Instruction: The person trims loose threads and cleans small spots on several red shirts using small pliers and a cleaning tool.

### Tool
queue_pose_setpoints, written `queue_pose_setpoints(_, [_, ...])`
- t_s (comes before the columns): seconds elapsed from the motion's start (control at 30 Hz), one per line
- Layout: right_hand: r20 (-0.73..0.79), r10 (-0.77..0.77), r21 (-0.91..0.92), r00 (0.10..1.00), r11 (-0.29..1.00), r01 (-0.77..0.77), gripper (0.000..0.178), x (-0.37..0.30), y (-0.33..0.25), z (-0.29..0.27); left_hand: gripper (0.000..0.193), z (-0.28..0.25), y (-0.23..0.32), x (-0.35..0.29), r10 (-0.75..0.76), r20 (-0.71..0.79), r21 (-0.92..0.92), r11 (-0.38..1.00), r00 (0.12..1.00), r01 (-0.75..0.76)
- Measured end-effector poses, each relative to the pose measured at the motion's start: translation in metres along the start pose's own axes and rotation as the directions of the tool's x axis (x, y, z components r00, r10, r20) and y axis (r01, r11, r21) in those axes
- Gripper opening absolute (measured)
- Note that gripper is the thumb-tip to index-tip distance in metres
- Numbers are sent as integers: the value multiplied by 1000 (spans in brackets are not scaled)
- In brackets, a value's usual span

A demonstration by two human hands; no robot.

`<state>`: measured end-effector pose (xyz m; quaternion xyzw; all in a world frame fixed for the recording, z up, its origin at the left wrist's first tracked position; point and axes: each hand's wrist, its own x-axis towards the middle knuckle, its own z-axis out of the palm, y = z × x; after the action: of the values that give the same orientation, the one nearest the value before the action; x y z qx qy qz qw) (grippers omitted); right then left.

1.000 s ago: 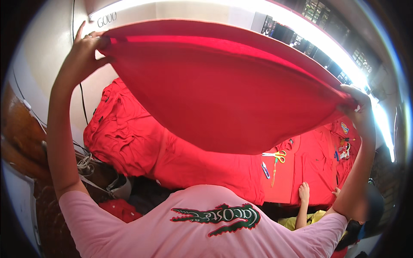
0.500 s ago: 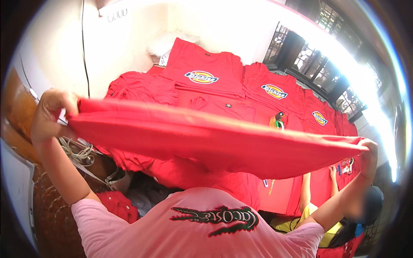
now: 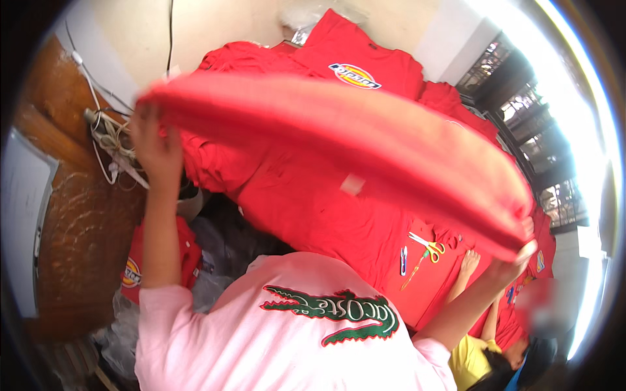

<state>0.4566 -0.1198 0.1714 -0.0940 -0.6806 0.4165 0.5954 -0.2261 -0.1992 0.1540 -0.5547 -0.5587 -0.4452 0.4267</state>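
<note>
A red shirt [image 3: 326,133], blurred by motion, is stretched in the air between my two hands and bows upward over the table. My left hand [image 3: 155,144] grips its left end, fingers partly covered by the cloth. At the far right end, lower down, my right hand [image 3: 517,258] is closed on the shirt's edge. Beneath it, more red shirts [image 3: 287,195] cover the table, and a small pale square [image 3: 353,185] shows on them. Scissors with yellow handles [image 3: 428,247] and a blue thread snip [image 3: 403,260] lie on the red cloth, nearer my right arm.
Stacked red shirts with a printed badge [image 3: 372,65] stand at the back. A co-worker in yellow [image 3: 471,362] sits at the lower right, one hand [image 3: 469,262] on the table. Tangled cables [image 3: 116,144] hang at left, above a red shirt bundle [image 3: 176,251] and clear plastic.
The shirt has swung upward in the view and now bulges, its right end tilted lower. Both hands keep hold. My view has turned, bringing the scissors into sight.
</note>
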Motion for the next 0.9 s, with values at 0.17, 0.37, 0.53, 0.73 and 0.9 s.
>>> queue_pose_setpoints(0.17, [22, 681, -462, 732, 656, -597, 21, -94, 45, 68, 61, -29, 20, -203, -253, 683, 69, 956, 685, 284])
queue_pose_setpoints(0.37, [269, 955, -372, -121, -12, -928, 23, -150, 119, 79, 37, -57, -2, -298, -311, 948, 236, 828, 68, 509])
queue_pose_setpoints(0.53, [-302, 897, -135, 324, 296, -946, 42, -166, 232, 55, 22, -24, 2, -271, -366, 921, 170, 691, 137, 703])
queue_pose_setpoints(0.73, [-500, 836, 174, 225, 351, -920, 60, -160, 356, 22, 50, 140, 44, -246, -235, 699, -88, 909, 675, 408])
queue_pose_setpoints(0.9, [-357, 931, 231, 80, 171, -958, 57, -140, 361, 41, 90, 204, 77, -238, -537, 819, 433, 809, 201, 397])
